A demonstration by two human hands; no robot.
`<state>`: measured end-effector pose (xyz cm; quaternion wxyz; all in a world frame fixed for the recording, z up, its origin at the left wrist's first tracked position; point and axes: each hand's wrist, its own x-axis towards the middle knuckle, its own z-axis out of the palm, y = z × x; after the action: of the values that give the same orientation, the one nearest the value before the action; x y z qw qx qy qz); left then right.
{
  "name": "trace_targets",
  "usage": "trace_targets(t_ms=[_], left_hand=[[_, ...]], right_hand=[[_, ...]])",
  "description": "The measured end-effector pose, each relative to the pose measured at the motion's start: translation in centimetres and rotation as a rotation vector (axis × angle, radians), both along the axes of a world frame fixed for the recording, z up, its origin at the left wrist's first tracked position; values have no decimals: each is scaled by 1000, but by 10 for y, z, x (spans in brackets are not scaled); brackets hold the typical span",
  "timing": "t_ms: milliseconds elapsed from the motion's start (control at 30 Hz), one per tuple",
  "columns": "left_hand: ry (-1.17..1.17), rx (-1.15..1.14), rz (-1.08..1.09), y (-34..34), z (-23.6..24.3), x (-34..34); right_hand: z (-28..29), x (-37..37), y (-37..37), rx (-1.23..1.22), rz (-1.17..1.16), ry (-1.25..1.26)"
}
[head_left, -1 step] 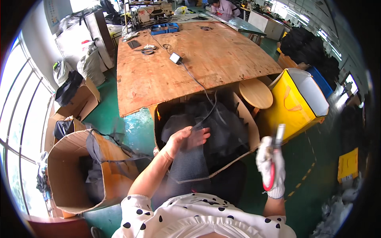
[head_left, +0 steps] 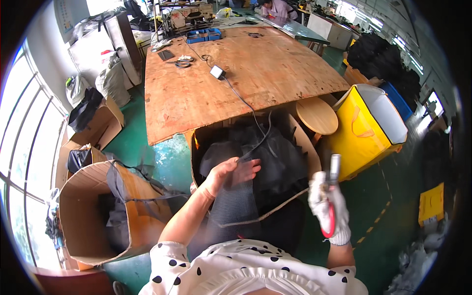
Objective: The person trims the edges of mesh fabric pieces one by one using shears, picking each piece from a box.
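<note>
My bare left hand grips the upper end of a strip of black mesh fabric, which hangs toward my lap across the front edge of a cardboard box. Loose black fabric fills that box behind the hand. To the right of the box, my right hand, in a white glove, is closed around red-handled scissors. Their metal end points up and is blurred. The scissors and the mesh are apart.
A wooden table stands ahead, with a white adapter whose dark cord drops into the box. At left is another cardboard box. A round stool and a yellow bag stand at right. A person works far off.
My right hand has shifted slightly left and down with the scissors. The dark cord over the box has swung a little. My left hand stays on the mesh.
</note>
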<state>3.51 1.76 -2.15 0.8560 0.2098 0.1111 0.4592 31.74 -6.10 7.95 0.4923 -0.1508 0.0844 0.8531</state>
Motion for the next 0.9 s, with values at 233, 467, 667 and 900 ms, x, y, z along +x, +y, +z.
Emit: trace_targets(t_ms=[233, 467, 667, 900], left_hand=[[51, 117, -40, -6, 9, -4], [172, 172, -61, -8, 5, -6], [184, 149, -82, -8, 1, -2], [214, 116, -58, -4, -6, -5]], right_hand=[[-46, -31, 19, 345, 741, -641], [-51, -47, 22, 492, 717, -790], [-43, -56, 27, 552, 672, -904], [-50, -63, 30, 582, 588, -919]])
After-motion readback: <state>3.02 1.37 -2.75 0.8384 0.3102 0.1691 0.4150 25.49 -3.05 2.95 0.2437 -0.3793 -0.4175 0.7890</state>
